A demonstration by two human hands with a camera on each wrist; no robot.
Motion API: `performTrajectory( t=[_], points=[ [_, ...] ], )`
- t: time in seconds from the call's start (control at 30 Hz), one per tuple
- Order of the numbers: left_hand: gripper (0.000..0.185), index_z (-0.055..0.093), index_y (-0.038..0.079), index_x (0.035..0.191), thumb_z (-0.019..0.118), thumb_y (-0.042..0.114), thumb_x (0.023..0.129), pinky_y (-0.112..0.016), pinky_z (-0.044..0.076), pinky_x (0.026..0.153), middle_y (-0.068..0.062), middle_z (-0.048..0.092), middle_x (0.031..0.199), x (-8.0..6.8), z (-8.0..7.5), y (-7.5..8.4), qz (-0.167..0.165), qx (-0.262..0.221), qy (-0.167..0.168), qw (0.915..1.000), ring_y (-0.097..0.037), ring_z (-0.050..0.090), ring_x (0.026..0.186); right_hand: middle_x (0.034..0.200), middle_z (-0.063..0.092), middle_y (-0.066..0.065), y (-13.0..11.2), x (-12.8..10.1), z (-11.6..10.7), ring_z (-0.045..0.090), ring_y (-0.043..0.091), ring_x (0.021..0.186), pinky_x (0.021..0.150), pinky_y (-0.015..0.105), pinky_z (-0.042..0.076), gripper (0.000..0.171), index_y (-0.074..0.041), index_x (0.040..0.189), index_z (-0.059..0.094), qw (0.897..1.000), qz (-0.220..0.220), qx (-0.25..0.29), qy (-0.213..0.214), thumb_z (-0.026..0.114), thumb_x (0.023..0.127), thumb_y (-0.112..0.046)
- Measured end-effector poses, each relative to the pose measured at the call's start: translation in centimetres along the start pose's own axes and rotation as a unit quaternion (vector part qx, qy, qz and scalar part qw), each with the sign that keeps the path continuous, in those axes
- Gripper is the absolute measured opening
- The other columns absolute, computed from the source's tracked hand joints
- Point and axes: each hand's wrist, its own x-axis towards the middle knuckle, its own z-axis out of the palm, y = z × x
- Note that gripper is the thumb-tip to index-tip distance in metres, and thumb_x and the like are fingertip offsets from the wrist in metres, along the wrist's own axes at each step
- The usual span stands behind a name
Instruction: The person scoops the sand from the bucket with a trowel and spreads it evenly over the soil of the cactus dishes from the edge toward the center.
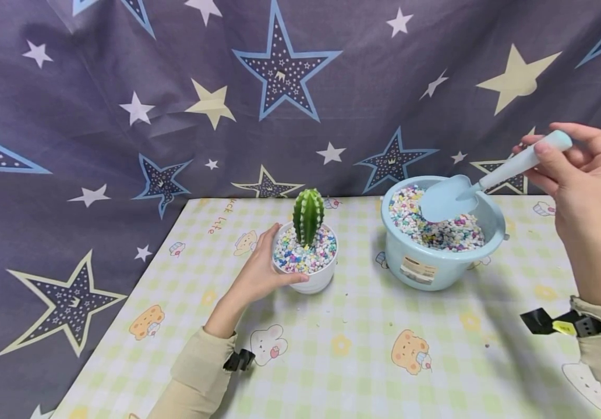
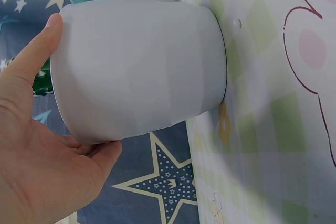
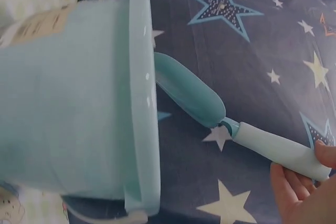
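Note:
A small white pot [image 1: 317, 278] [image 2: 142, 72] holds a green cactus [image 1: 308, 214] set in coloured pebbles [image 1: 300, 256]. My left hand [image 1: 258, 273] [image 2: 37, 145] grips the pot from its left side, thumb along the front and fingers behind. A light blue bowl [image 1: 437, 265] [image 3: 68, 108] full of the same coloured pebbles stands to the right. My right hand [image 1: 583, 174] [image 3: 307, 187] holds the pale handle of a blue scoop [image 1: 447, 198] [image 3: 191, 95], whose blade dips into the bowl's pebbles.
The table carries a yellow-green checked cloth [image 1: 363, 349] with cartoon animals. A dark star-patterned curtain [image 1: 279, 93] hangs behind and drapes down the left. A few stray pebbles lie on the cloth in front of the bowl.

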Motion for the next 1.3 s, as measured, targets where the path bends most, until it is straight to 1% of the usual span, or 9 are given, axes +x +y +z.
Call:
performTrajectory(
  t=[0.2, 0.3, 0.5, 0.6, 0.73, 0.77, 0.9, 1.1, 1.3],
  points=[
    [0.129, 0.009, 0.016, 0.161, 0.091, 0.047, 0.066, -0.061, 0.024, 0.121, -0.013, 0.014, 0.167, 0.03, 0.05, -0.06, 0.000, 0.001, -0.002, 1.0000, -0.039, 0.024, 0.151, 0.090, 0.078, 0.015, 0.08, 0.28, -0.28, 0.077, 0.020, 0.082, 0.064, 0.025, 0.061, 0.037, 0.006, 0.113, 0.064, 0.998, -0.048, -0.035, 0.033, 0.075, 0.078, 0.013],
    [0.129, 0.009, 0.017, 0.161, 0.091, 0.046, 0.066, -0.060, 0.024, 0.121, -0.013, 0.014, 0.167, -0.01, -0.02, 0.04, 0.000, 0.001, -0.003, 1.0000, -0.039, 0.024, 0.152, 0.092, 0.077, 0.014, 0.13, 0.35, -0.34, 0.076, 0.019, 0.084, 0.067, 0.022, 0.061, 0.039, 0.003, 0.115, 0.063, 0.995, -0.070, -0.060, 0.040, 0.075, 0.079, 0.012],
    [0.128, 0.009, 0.017, 0.161, 0.090, 0.046, 0.067, -0.061, 0.024, 0.121, -0.013, 0.014, 0.167, -0.06, -0.11, 0.19, -0.003, 0.002, -0.005, 1.0000, -0.039, 0.023, 0.152, 0.096, 0.078, 0.007, 0.36, 0.49, -0.39, 0.074, 0.014, 0.084, 0.073, 0.013, 0.059, 0.037, -0.001, 0.115, 0.060, 0.984, -0.119, -0.133, 0.021, 0.072, 0.083, 0.011],
    [0.128, 0.009, 0.016, 0.161, 0.090, 0.047, 0.067, -0.061, 0.025, 0.121, -0.014, 0.014, 0.167, -0.04, -0.12, 0.17, -0.003, 0.003, -0.006, 1.0000, -0.039, 0.024, 0.151, 0.097, 0.078, -0.001, 0.32, 0.59, -0.37, 0.074, 0.008, 0.086, 0.079, 0.011, 0.057, 0.034, -0.002, 0.115, 0.061, 0.966, -0.149, -0.210, 0.007, 0.071, 0.084, 0.009],
    [0.128, 0.009, 0.016, 0.161, 0.090, 0.046, 0.067, -0.060, 0.024, 0.121, -0.013, 0.014, 0.167, -0.06, -0.17, 0.24, -0.004, 0.003, -0.005, 1.0000, -0.039, 0.023, 0.152, 0.098, 0.077, -0.010, 0.24, 0.69, -0.30, 0.073, 0.001, 0.089, 0.084, 0.008, 0.055, 0.033, -0.002, 0.115, 0.063, 0.936, -0.173, -0.306, -0.009, 0.070, 0.085, 0.009],
    [0.128, 0.009, 0.016, 0.161, 0.091, 0.046, 0.067, -0.060, 0.024, 0.121, -0.013, 0.014, 0.168, -0.07, -0.18, 0.27, -0.004, 0.003, -0.005, 1.0000, -0.038, 0.023, 0.152, 0.098, 0.077, -0.011, 0.25, 0.68, -0.27, 0.073, 0.000, 0.089, 0.084, 0.008, 0.054, 0.033, -0.002, 0.115, 0.064, 0.933, -0.175, -0.316, -0.015, 0.070, 0.085, 0.010],
    [0.129, 0.009, 0.016, 0.161, 0.091, 0.046, 0.067, -0.060, 0.024, 0.121, -0.013, 0.013, 0.168, -0.08, -0.17, 0.28, -0.005, 0.003, -0.006, 1.0000, -0.038, 0.022, 0.152, 0.098, 0.076, -0.013, 0.36, 0.59, -0.23, 0.073, -0.003, 0.085, 0.081, 0.006, 0.054, 0.035, -0.002, 0.116, 0.065, 0.924, -0.175, -0.338, -0.036, 0.069, 0.084, 0.012],
    [0.128, 0.009, 0.017, 0.161, 0.090, 0.046, 0.067, -0.061, 0.023, 0.121, -0.013, 0.013, 0.168, -0.04, -0.12, 0.25, -0.005, 0.002, -0.007, 1.0000, -0.039, 0.022, 0.152, 0.098, 0.075, -0.016, 0.46, 0.64, -0.41, 0.072, -0.005, 0.086, 0.080, 0.005, 0.053, 0.036, -0.003, 0.116, 0.065, 0.919, -0.176, -0.351, -0.045, 0.069, 0.084, 0.013],
    [0.128, 0.009, 0.018, 0.161, 0.091, 0.046, 0.067, -0.061, 0.024, 0.121, -0.013, 0.013, 0.168, -0.04, -0.10, 0.24, -0.009, 0.000, -0.006, 0.9999, -0.039, 0.022, 0.152, 0.099, 0.075, -0.015, 0.63, 0.88, -0.62, 0.072, -0.004, 0.087, 0.080, 0.005, 0.053, 0.035, -0.003, 0.117, 0.064, 0.918, -0.175, -0.354, -0.043, 0.071, 0.085, 0.010]
  ],
)
